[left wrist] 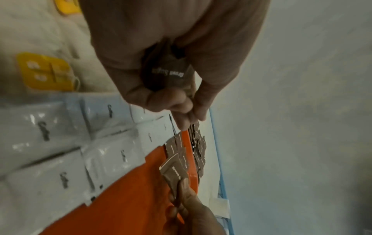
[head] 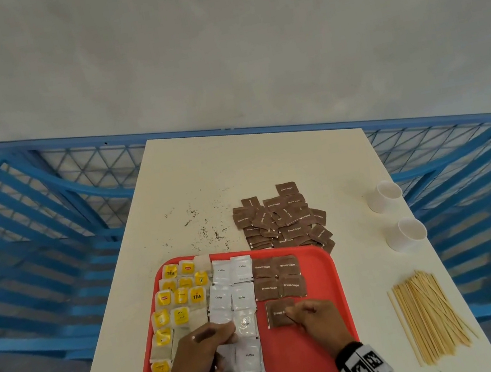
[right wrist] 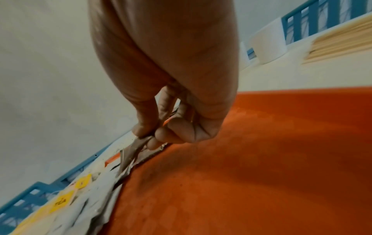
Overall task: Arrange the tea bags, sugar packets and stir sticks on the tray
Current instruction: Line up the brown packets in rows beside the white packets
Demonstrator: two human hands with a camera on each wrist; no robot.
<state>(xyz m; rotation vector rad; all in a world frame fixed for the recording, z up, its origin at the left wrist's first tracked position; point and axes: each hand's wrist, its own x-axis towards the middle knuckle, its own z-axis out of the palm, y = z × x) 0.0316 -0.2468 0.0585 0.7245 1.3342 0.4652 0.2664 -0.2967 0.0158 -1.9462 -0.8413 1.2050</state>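
Observation:
On the red tray (head: 322, 333), tea bags (head: 175, 299) with yellow tags fill the left, white coffee packets (head: 235, 302) the middle, and several brown sugar packets (head: 278, 276) lie at the right. My right hand (head: 289, 313) pinches one brown sugar packet (head: 278, 314) by its edge, just above the tray below those rows; the right wrist view shows the same packet (right wrist: 132, 152) between thumb and fingers. My left hand (head: 228, 336) hovers over the white packets, curled round a brown sugar packet (left wrist: 167, 73). Stir sticks (head: 430, 314) lie on the table to the right.
A loose pile of brown sugar packets (head: 282, 218) lies on the white table (head: 266, 162) beyond the tray. Two white paper cups (head: 383, 196) (head: 405, 233) stand near the right edge. Spilled tea crumbs (head: 205, 225) dot the table. Blue chairs flank both sides.

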